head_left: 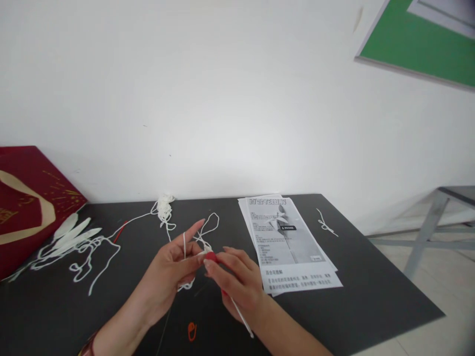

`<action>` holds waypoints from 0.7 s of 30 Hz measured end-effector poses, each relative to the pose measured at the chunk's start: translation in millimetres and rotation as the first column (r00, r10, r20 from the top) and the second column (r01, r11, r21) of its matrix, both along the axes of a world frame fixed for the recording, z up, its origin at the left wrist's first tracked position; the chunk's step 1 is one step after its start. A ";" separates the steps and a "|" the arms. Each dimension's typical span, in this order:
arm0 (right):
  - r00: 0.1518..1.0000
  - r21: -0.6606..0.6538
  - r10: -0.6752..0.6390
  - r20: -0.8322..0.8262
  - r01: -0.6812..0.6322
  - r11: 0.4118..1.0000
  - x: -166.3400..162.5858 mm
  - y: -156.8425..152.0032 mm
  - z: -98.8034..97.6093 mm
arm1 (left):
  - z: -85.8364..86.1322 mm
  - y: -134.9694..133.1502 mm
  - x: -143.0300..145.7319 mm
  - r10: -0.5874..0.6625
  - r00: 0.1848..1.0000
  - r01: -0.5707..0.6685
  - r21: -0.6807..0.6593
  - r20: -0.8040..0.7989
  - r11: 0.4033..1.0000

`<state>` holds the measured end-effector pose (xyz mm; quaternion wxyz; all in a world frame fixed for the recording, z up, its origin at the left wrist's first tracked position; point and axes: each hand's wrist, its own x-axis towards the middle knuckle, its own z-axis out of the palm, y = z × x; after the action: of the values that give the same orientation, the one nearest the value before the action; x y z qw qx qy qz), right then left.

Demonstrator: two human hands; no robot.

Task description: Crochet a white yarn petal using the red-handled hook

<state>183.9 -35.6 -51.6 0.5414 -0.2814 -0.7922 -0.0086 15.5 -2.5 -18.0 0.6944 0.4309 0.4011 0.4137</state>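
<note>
My left hand [172, 267] pinches white yarn [205, 252], and a strand loops round its raised index finger. Thumb and fingers are pressed together close to the other hand. Closed round a crochet hook [239, 316] with a red grip is my right hand [237, 277]; the hook's pale shaft sticks out below the palm toward the lower right. The hook's working tip is hidden among the fingers and yarn. A loose loop of yarn rises behind the fingertips, and more yarn hangs beneath the left hand.
An orange stitch marker [192, 332] lies near the front of the black table [356, 296]. Printed sheets [293, 237] are at the right, beside a short knotted yarn piece [326, 225]. White crocheted petals [72, 235], a yarn bundle [164, 208] and a red bag [25, 207] are leftward.
</note>
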 end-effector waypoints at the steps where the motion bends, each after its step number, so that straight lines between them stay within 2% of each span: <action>1: 0.999 -0.011 0.024 -0.036 -0.024 1.000 0.1 0.7 -0.2 | 0.8 0.0 -1.4 -0.023 0.999 0.024 -0.033 0.042 0.999; 3: 0.967 -0.158 0.063 -0.248 -0.105 0.982 -0.5 2.8 0.2 | 3.1 -0.5 -4.2 -0.047 0.996 0.052 -0.065 0.075 0.997; 4: 0.916 -0.264 0.067 -0.396 -0.183 0.947 -1.3 4.2 0.4 | 4.4 -1.0 -5.4 -0.055 0.996 0.060 -0.069 0.076 0.996; 5: 0.836 -0.359 0.054 -0.546 -0.291 0.887 -2.4 5.7 0.5 | 5.5 -1.5 -6.4 -0.064 0.995 0.069 -0.066 0.075 0.995; 7: 0.626 -0.447 -0.011 -0.780 -0.544 0.710 -4.7 9.2 0.2 | 7.5 -2.8 -7.7 -0.087 0.994 0.091 -0.058 0.060 0.994; 9: 0.432 -0.406 -0.088 -0.898 -0.732 0.548 -5.8 12.6 -0.1 | 9.1 -4.0 -8.2 -0.102 0.995 0.103 -0.051 0.022 0.993; 11: 0.322 -0.349 -0.140 -0.936 -0.819 0.454 -5.0 15.2 0.8 | 10.3 -5.2 -8.0 -0.113 0.993 0.112 -0.046 -0.022 0.993; 14: 0.273 -0.309 -0.144 -0.951 -0.855 0.416 -0.9 17.1 4.6 | 12.0 -6.9 -6.9 -0.145 0.987 0.143 -0.042 -0.069 0.989; 21: 0.315 -0.318 -0.084 -0.945 -0.836 0.447 8.6 17.9 11.4 | 17.6 -11.9 -3.9 -0.153 0.977 0.150 -0.032 -0.149 0.988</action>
<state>192.4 -17.8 -40.2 0.6512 -0.2164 -0.3393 0.6434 11.6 -14.4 -0.3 0.6961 0.4829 0.4229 0.3217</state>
